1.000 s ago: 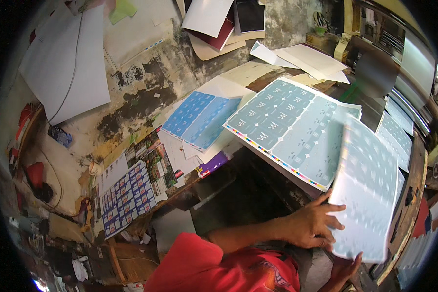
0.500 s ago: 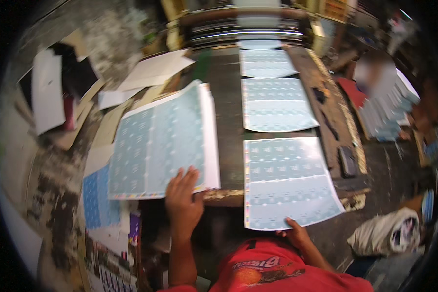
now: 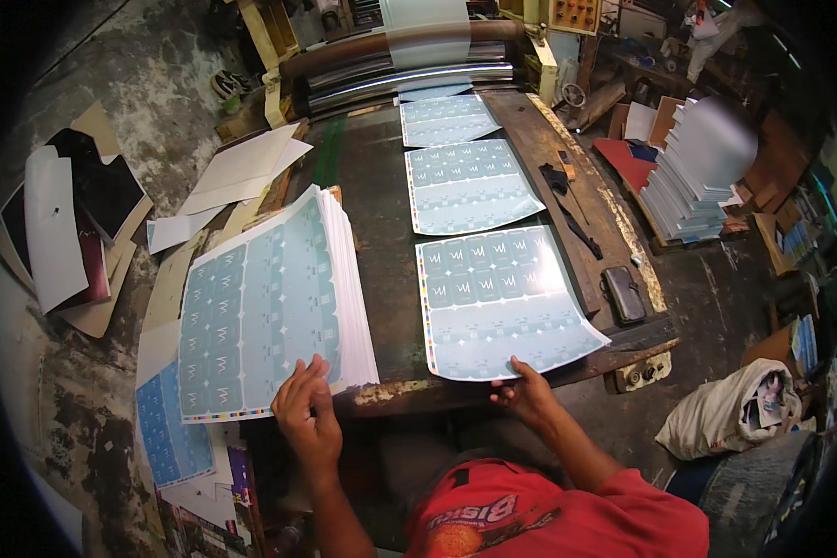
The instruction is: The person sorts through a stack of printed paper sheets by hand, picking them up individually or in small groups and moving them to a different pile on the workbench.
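Observation:
Printed pale-blue sheets lie in a line on the dark table [image 3: 381, 307]. The closest printed sheet [image 3: 493, 325] has its near edge pinched by my right hand [image 3: 530, 400], thumb on top and fingers curled below. To its left, a thick stack of printed sheets [image 3: 260, 316] sits slightly turned at the table's front left. At that stack's near right corner is my left hand [image 3: 309, 414], fingers extended and thumb apart, holding nothing. Whether its fingertips touch the paper I cannot tell. Behind the closest sheet lie a second sheet [image 3: 474, 191] and a third [image 3: 446, 121].
Metal rollers [image 3: 409, 79] of a machine span the table's far end. A dark case [image 3: 623, 295] rests on the right side. Blank sheets [image 3: 242, 172] lie left. On the right floor stand a tall paper stack [image 3: 693, 177] and a white sack [image 3: 730, 409].
My view has shifted. The closest sheet overhung the table's front edge more before; now its near edge is about level with it. My left hand has drawn back slightly from the stack's top.

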Motion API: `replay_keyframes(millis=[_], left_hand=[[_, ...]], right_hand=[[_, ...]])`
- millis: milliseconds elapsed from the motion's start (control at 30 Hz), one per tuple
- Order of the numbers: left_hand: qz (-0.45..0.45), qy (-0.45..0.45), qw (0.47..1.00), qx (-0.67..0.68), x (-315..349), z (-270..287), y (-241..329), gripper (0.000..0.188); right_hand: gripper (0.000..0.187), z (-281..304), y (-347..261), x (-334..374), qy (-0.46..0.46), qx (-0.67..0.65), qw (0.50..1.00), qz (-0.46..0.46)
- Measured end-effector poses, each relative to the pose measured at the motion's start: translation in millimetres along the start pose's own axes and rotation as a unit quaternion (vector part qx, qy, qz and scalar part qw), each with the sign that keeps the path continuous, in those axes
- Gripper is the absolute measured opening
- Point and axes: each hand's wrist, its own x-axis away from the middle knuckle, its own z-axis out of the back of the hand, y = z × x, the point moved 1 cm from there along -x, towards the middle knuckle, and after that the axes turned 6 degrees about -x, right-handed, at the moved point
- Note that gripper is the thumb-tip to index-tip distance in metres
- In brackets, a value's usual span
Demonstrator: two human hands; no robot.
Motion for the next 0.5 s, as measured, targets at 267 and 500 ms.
replay_keyframes(millis=[267, 500], left_hand=[[0.045, 0.038, 0.998, -0.037, -0.1, -13.0, 6.6, 0.027], [0.199, 0.072, 0.947, 0.241, 1.4, -0.3, -19.4, 0.032]], right_hand=[[0.048, -13.7, -10.5, -34.2, 0.016, -0.019, 0.998, 0.05], [0.066, -12.6, -0.5, -40.7, 0.039, -0.057, 0.989, 0.129]])
